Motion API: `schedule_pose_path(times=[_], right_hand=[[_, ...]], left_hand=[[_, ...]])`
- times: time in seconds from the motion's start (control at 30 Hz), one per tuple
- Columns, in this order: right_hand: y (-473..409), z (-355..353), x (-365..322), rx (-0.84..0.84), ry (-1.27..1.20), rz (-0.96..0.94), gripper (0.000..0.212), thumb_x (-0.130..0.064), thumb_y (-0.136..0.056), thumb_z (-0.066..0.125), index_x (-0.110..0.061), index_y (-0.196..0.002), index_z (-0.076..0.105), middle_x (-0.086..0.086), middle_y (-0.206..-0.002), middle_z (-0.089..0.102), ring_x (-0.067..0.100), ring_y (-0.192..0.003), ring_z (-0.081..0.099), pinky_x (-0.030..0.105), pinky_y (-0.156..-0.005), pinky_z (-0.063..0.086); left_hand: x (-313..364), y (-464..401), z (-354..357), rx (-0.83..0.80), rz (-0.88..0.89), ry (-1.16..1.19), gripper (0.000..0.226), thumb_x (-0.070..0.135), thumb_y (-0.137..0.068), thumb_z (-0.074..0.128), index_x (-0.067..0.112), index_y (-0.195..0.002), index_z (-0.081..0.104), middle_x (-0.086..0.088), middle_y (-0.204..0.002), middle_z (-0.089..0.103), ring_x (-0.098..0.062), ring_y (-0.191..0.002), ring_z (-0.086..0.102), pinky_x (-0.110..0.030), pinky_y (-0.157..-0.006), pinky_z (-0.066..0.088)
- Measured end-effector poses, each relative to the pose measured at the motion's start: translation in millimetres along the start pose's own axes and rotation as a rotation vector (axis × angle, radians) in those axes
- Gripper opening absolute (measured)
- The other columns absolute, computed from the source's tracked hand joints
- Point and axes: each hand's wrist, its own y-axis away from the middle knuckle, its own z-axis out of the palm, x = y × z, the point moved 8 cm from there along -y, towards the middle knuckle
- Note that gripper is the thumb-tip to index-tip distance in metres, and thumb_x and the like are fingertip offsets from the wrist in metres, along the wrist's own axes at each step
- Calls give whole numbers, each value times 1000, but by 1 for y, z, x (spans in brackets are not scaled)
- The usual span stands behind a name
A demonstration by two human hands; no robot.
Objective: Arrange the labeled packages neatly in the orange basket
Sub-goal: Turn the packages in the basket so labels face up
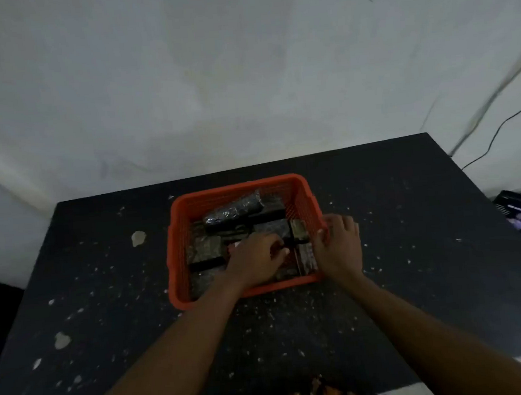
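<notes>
the orange basket (240,192) sits mid-way on the dark speckled table (412,247), dark packages (204,248) lying inside. the left hand (254,257) reaches in, fingers curled over them, grip unclear. the right hand (339,247) clasps the basket's right rim.

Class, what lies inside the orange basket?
The orange basket holds several dark foil-wrapped packages. The left hand reaches in, covering those beneath; their labels are too blurred to read.
</notes>
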Motion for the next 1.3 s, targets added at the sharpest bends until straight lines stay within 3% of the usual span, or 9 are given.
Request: schedule_pose_path(times=[0.13, 0.23, 0.43, 0.7, 0.83, 0.9, 1.0, 1.17, 1.3], right_hand=[[-10, 11, 21, -86, -75, 199, 30, -24, -91, 52, -14, -119, 53, 7, -114, 51, 23, -105, 49, 37, -87, 42], [-17, 23, 27, -147, -123, 218, 29, -26, -96, 46, -12, -119, 55, 8, -114, 57, 25, -106, 52, 38, -88, 44], [-18, 43, 28, -209, -198, 228, 22, -28, -102, 34, -14, -104, 52, 6, -100, 59, 25, -94, 54, 43, -81, 45], [-16, 47, 29, -226, -248, 237, 19, -36, -102, 29, -28, -93, 44, -3, -88, 54, 16, -80, 52, 35, -68, 40], [-16, 47, 31, -218, -246, 223, 19, -36, -103, 29, -28, -94, 45, -5, -88, 54, 13, -81, 52, 33, -69, 40], [-17, 47, 30, -215, -247, 216, 19, -35, -103, 30, -27, -95, 45, -3, -90, 55, 15, -83, 53, 34, -70, 40], [-17, 47, 32, -207, -244, 225, 18, -35, -102, 30, -28, -94, 44, -4, -88, 54, 15, -81, 52, 33, -68, 38], [-15, 48, 35, -219, -227, 259, 21, -41, -101, 29, -30, -92, 44, -8, -85, 54, 9, -78, 52, 30, -64, 35], [-15, 48, 35, -224, -214, 281, 23, -41, -100, 28, -28, -93, 45, -8, -87, 55, 9, -78, 53, 30, -62, 36]], left_hand=[[16, -43, 4, -19, 40, -138, 37, 47, -89, 56, 20, -113, 60, -4, -113, 58, -24, -107, 49, -40, -88, 42], [20, -68, 14, -72, 48, -232, 41, 42, -85, 61, 17, -118, 57, -6, -119, 55, -28, -116, 45, -42, -97, 34], [24, -99, 36, -186, 39, -333, 37, 43, -89, 56, 17, -115, 56, -7, -124, 54, -30, -119, 39, -46, -98, 29], [20, -115, 51, -291, -8, -338, 34, 44, -82, 62, 18, -103, 60, -6, -116, 59, -30, -117, 39, -48, -95, 25], [18, -118, 41, -223, -17, -226, 25, 40, -80, 62, 20, -95, 55, -6, -108, 60, -31, -108, 47, -44, -92, 32], [16, -116, 32, -169, -6, -155, 33, 44, -76, 65, 21, -96, 51, -6, -106, 60, -30, -103, 51, -41, -90, 38], [12, -108, 16, -116, -25, -30, 62, 40, -70, 73, 14, -122, 52, -7, -117, 52, -28, -106, 52, -41, -92, 43], [-5, -87, -14, 77, -205, 435, 68, 14, -70, 79, 18, -131, 50, -3, -127, 49, -13, -112, 47, -22, -88, 37], [-12, -67, -19, 75, -289, 838, 64, -3, -76, 75, 24, -130, 54, -2, -126, 58, -14, -109, 59, -14, -73, 52]])
